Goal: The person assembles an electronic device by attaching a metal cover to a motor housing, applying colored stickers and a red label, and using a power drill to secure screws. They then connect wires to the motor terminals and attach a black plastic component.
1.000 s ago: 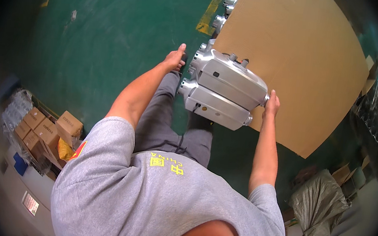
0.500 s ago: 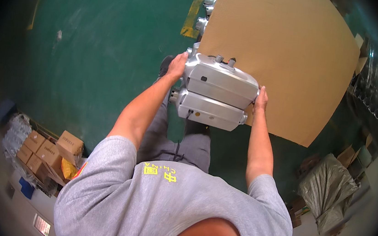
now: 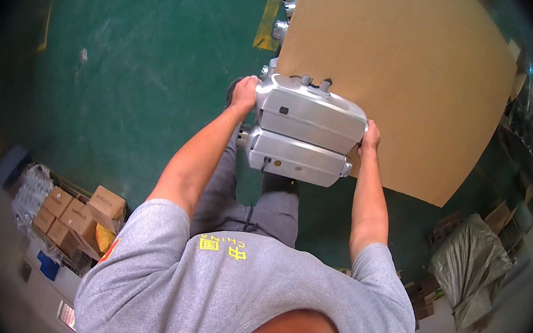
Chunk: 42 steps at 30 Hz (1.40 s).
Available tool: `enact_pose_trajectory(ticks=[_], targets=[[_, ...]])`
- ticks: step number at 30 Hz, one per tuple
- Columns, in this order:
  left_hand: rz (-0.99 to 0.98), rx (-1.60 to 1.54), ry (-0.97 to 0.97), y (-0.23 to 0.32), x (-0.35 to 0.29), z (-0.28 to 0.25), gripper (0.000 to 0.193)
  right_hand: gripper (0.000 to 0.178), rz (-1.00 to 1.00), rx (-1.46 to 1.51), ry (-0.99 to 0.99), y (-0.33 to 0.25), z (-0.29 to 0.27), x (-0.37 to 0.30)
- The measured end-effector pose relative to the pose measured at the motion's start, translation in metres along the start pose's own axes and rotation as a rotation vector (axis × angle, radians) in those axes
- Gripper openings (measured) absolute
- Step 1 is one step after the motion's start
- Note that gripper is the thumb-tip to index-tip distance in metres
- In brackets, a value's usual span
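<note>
Change: since earlier frame, two stacked metal housings [image 3: 306,131] carried closer to cardboard sheet's near-left corner; arms more extended.
Floor [image 3: 147,69]: green, w/ yellow line [image 3: 271,11] at top.
Cardboard sheet [image 3: 406,71]: big, flat, covers more silver parts at its left edge.
Housings: held off floor, overlapping sheet's near edge; prob. close to set-down.
Left hand [image 3: 245,93]: wrapped on left end.
Right hand [image 3: 369,138]: clamped on right end.

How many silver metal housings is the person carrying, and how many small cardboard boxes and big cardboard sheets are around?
Silver metal housings, held between the left hand and right hand: 2
Large cardboard sheet: 1
Small cardboard boxes stacked at lower left: about 5; some are partly hidden
Total: about 8
</note>
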State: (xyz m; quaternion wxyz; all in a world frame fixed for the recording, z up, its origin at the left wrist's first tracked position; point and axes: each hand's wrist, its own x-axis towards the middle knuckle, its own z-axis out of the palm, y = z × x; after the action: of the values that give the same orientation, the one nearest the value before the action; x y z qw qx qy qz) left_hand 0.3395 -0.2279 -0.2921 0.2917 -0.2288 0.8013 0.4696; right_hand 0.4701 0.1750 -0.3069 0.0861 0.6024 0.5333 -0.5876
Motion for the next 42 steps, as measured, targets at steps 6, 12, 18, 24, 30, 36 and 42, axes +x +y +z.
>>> enact_pose_trajectory(ticks=[6,12,18,24,30,36,42], targets=[[0.049,-0.005,-0.005,-0.007,0.004,0.004,0.045,0.041,0.010,0.006,0.017,-0.001,-0.001,0.001],[-0.136,-0.222,-0.222,0.010,-0.001,-0.008,0.059,0.054,0.042,-0.025,-0.023,-0.010,0.001,-0.009],[-0.275,-0.308,-0.231,0.008,-0.020,-0.051,0.076,0.059,-0.057,-0.127,0.042,-0.019,-0.012,-0.033],[-0.132,-0.018,-0.002,-0.092,-0.061,-0.152,0.053,0.053,-0.412,-0.467,0.447,0.018,-0.067,-0.117],[-0.178,0.280,-0.208,-0.145,-0.139,-0.276,0.041,0.045,-0.252,-0.571,0.571,0.097,-0.085,-0.289],[-0.074,0.392,-0.327,-0.102,-0.147,-0.331,0.038,0.026,-0.083,-0.467,0.446,0.165,-0.051,-0.389],[0.123,0.060,-0.281,0.066,-0.141,-0.361,0.028,0.022,-0.242,-0.272,0.098,0.171,-0.015,-0.371]])
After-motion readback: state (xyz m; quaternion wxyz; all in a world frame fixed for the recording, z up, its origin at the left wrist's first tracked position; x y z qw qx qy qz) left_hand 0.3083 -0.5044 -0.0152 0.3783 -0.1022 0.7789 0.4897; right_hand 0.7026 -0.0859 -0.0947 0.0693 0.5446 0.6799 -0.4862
